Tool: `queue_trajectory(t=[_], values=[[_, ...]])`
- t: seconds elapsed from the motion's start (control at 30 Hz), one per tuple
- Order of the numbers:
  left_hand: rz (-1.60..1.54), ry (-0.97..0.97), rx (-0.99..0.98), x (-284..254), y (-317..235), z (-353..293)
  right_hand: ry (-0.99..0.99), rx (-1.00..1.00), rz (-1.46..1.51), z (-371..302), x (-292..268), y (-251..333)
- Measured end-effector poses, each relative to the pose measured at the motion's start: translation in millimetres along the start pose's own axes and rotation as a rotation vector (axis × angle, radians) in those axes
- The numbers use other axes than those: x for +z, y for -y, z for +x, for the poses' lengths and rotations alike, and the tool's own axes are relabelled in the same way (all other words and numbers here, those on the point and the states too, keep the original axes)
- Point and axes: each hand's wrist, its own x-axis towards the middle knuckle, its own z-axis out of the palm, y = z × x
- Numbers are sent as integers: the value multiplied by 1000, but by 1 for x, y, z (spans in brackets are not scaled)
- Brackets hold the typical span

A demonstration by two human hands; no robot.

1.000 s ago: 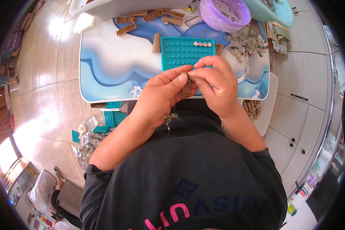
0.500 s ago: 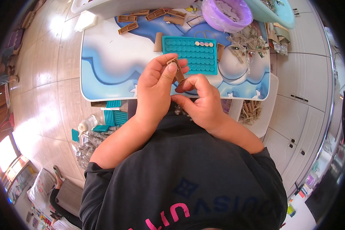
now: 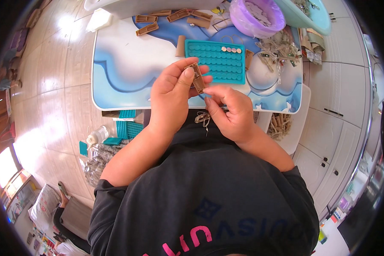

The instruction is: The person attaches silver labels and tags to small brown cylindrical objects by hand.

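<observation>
My left hand [image 3: 172,91] pinches a small brown plastic casing [image 3: 196,77] between thumb and fingers, its hollow side turned up with small parts inside. Curled close by, my right hand [image 3: 231,112] has its index fingertip at the casing's lower end. Whatever its thumb and fingers hold is too small to make out. A tangle of thin wires [image 3: 203,117] hangs just below these fingers, in front of my dark shirt. Beyond my hands lies a teal silicone tray [image 3: 224,64] with rows of round hollows; several pale discs [image 3: 231,50] sit in its top row.
Several brown casings [image 3: 147,29] lie at the table's far side. A lined purple basin [image 3: 258,19] and a light-blue tub [image 3: 305,17] stand far right, near a pile of wired parts [image 3: 279,49]. A white bin [image 3: 292,136] with brown pieces sits below the table's right edge.
My right hand has shifted slightly right, and its fingertips now meet the casing's lower end. The wire tangle below it has come into fuller view. My left hand keeps its hold.
</observation>
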Motion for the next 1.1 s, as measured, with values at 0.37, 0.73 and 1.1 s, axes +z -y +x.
queue_trajectory(t=[0.37, 0.73, 1.1], values=[[15, 30, -69, 0, -2, -2, 46, -89, -89, 7, 2, -4], [-153, 95, -157, -25, -10, 11, 113, -131, -184, 51, -22, 10], [-184, 46, -143, -37, -10, 30, -31, -277, -628, 138, 5, -50]])
